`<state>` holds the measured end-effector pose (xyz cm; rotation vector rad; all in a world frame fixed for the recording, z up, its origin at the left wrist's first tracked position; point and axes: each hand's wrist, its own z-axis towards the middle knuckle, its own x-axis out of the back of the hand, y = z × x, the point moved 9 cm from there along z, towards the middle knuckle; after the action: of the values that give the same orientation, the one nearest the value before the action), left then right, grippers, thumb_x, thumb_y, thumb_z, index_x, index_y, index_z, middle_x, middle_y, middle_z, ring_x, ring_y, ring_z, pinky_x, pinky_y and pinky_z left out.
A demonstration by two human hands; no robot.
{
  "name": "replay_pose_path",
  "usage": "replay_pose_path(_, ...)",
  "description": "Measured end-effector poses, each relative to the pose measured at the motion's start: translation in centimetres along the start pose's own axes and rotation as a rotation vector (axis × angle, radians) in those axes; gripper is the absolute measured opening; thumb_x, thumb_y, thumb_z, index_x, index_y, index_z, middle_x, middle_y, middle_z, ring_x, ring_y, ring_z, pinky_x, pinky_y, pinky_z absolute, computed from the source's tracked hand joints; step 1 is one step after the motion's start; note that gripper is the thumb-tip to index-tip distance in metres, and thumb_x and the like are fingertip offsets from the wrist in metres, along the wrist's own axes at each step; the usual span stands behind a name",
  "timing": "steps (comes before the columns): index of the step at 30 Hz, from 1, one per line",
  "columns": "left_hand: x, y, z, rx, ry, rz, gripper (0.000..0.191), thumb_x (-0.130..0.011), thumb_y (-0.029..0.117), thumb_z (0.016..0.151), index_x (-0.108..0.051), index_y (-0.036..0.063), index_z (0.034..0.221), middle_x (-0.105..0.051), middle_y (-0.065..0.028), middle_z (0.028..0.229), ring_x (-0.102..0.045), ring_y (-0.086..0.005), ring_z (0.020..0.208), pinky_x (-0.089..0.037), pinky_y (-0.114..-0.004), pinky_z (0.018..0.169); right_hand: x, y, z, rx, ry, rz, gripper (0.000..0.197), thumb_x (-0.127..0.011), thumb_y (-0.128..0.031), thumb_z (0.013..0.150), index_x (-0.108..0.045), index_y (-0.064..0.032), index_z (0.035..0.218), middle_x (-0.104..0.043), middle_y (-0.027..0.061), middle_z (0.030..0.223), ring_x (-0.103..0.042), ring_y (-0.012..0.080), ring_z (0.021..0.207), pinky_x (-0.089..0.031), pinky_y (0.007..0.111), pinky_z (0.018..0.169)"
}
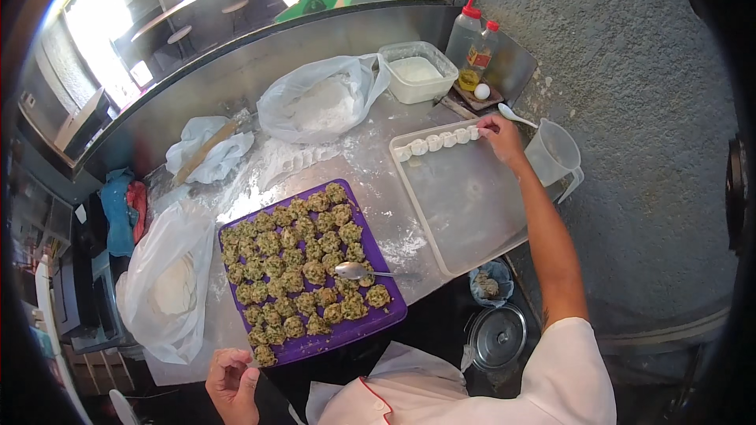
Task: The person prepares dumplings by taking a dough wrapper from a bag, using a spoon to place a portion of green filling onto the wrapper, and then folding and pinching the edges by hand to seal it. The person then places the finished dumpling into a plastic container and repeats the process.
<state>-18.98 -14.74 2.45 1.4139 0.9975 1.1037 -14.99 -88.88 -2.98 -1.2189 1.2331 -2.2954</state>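
My right hand reaches to the far right corner of a shallow pale tray, its fingertips closed around the end piece in a row of small white dumplings. The row lies along the tray's far edge. At the near left corner of a purple tray is my left hand, with nothing in it and its fingers curled but apart from the thumb. Rows of green-flecked filling balls cover the purple tray. A metal spoon rests across some of them, its handle over the tray's right edge.
Flour dusts the steel worktop. At the back are a bag of flour, a tub of white powder, squeeze bottles and an egg. A rolling pin and bagged dough lie left; a plastic jug stands right.
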Motion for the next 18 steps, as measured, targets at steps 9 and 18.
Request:
replay_pose_path(9, 4.3, 1.9, 0.1, -0.115, 0.195, 0.185, 0.016, -0.075, -0.002, 0.087, -0.074, -0.0002, 0.103, -0.068, -0.0086, 0.100, -0.060, -0.0151, 0.087, -0.048, -0.027, 0.076, -4.8, 1.3, 3.4, 0.076, -0.107, -0.124, 0.017, -0.068, -0.006, 0.092, -0.074, -0.0025, 0.108, -0.072, 0.0016, 0.099, -0.067, 0.0147, 0.095, -0.053, 0.031, 0.089)
replay_pose_path(18, 14.2, 4.4, 4.9, -0.384, 0.509, 0.900, 0.017, -0.072, -0.005, 0.091, -0.076, 0.0024, 0.107, -0.072, -0.0145, 0.101, -0.071, -0.0290, 0.089, -0.056, -0.036, 0.078, 3.1, -9.1, -5.5, 0.366, 0.055, -0.340, 0.029, -0.057, -0.007, 0.107, -0.063, -0.0047, 0.135, -0.067, 0.0096, 0.133, -0.065, 0.0243, 0.122, -0.049, 0.037, 0.108)
